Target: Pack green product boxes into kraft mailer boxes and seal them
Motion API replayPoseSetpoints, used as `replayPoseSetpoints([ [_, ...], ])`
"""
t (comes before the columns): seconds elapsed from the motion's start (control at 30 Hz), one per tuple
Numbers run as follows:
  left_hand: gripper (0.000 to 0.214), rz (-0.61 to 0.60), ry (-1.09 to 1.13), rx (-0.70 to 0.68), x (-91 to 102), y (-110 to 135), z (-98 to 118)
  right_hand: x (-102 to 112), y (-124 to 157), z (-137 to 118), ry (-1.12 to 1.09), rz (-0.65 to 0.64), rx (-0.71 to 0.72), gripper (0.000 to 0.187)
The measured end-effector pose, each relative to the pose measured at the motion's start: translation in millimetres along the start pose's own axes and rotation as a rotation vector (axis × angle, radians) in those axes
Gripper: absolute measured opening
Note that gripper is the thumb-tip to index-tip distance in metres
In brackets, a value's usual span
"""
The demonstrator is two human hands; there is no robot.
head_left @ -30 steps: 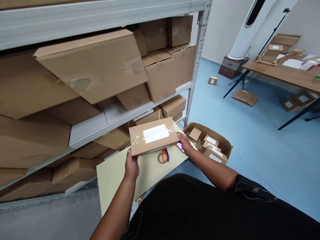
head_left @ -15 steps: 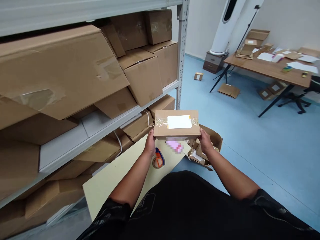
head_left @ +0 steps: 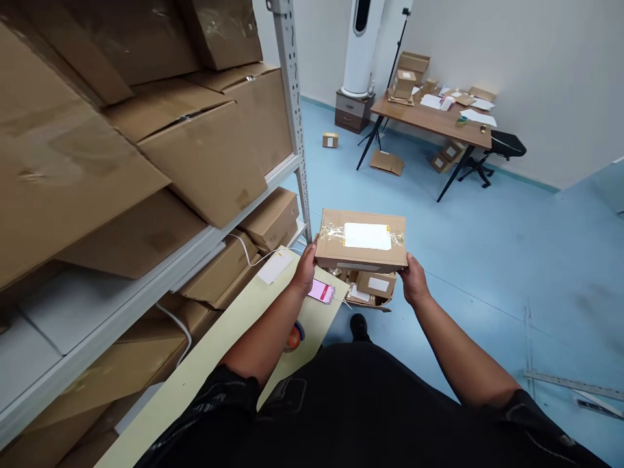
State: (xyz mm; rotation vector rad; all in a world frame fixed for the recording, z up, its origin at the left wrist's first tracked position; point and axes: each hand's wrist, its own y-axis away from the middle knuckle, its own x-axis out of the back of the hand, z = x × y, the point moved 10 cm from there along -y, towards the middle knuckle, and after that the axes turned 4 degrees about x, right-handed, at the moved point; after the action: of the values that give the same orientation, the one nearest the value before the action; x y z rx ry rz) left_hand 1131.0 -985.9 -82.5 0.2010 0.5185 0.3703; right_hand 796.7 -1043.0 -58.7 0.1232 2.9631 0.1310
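Parcel: flat cardboard parcel (head_left: 361,239) with a white label on top under clear tape, held level in the air at the middle of the scene, just right of the shelf post.
Long axis: runs left to right, so each short end meets one hand.
Left hand (head_left: 306,268): at the parcel's left end, fingers wrapped on that edge, closed on the box.
Right hand (head_left: 414,281): at the right near corner, fingers tucked under and against the side, also gripping it.
Nearer hand: neither; the two sit at opposite ends with the parcel between them.
Below: open carton (head_left: 366,291) of small labelled boxes on the blue floor (head_left: 487,260), directly beneath the parcel and partly hidden by it.
Near left: pale yellow counter (head_left: 229,344) carrying a white card (head_left: 275,266), a pink item (head_left: 322,290) and an orange tape dispenser (head_left: 295,337), the last half hidden by the left forearm.
Left: grey metal shelving (head_left: 291,123) packed with large cardboard boxes (head_left: 205,156), its post close to the left hand.
Far: wooden table (head_left: 429,120) with boxes and papers, well apart; open floor lies to the right.
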Motion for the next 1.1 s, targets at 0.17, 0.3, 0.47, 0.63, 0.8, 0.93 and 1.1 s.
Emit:
replayPoseSetpoints([
  [0.17,0.047,-0.014,0.017,0.06,-31.1,-30.7,-31.8,32.5,-31.4,10.6,-0.001,0.046,-0.029,0.048],
  [0.3,0.045,0.009,-0.002,0.069,-52.6,-53.6,-48.4,51.8,-63.9,14.4,0.014,0.046,-0.048,0.049],
  [0.47,0.046,0.033,-0.021,0.078,-73.2,-83.6,-62.2,66.2,-103.4,16.3,0.015,0.053,-0.079,0.05],
  [0.63,0.05,0.077,-0.02,0.077,-74.6,-114.4,-68.8,62.0,-138.3,34.2,0.077,-0.023,-0.129,0.05],
  [0.8,0.044,0.213,-0.15,0.088,-46.0,-129.5,-66.3,69.8,-154.9,61.6,0.182,0.006,-0.189,0.049],
  [0.93,0.043,0.225,-0.194,0.131,-29.4,-127.4,-65.0,75.3,-150.9,74.3,0.177,0.029,-0.218,0.044],
  [1.1,0.046,0.206,-0.177,0.133,-24.7,-120.0,-57.1,75.8,-139.2,81.5,0.2,0.033,-0.255,0.041],
])
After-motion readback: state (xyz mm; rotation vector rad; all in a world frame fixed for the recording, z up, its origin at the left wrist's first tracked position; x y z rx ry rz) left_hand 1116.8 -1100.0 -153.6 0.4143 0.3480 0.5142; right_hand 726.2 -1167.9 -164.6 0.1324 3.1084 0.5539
